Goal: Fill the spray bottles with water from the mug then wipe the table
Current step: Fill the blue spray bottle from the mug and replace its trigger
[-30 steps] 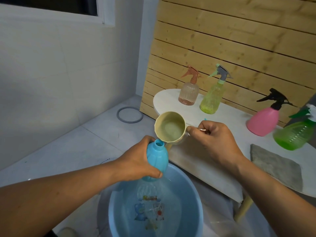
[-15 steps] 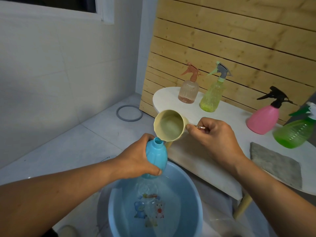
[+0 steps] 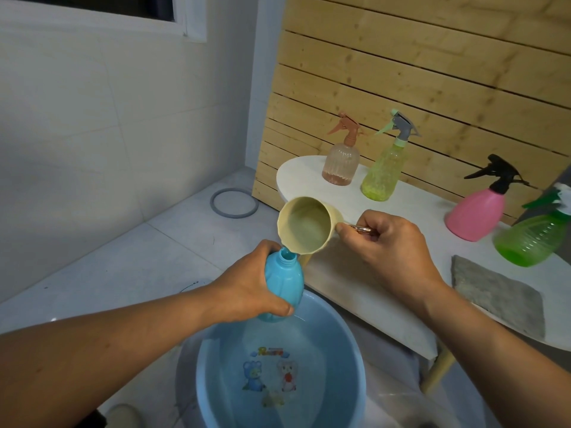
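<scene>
The single head-worn camera looks forward and steeply down from close above the person's left hand (image 3: 247,291) and right hand (image 3: 392,251) at frame centre, taking in the blue basin (image 3: 355,359) at the bottom edge, the white table (image 3: 417,208) at right, and the wooden slat wall (image 3: 432,72) upper right.

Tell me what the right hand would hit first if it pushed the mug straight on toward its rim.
Probably the open neck of the blue plastic bottle, just below the tilted beige mug in the right hand; depth is uncertain.

Grey ring (image 3: 234,203) lies beside wooden slats (image 3: 417,88).
</scene>
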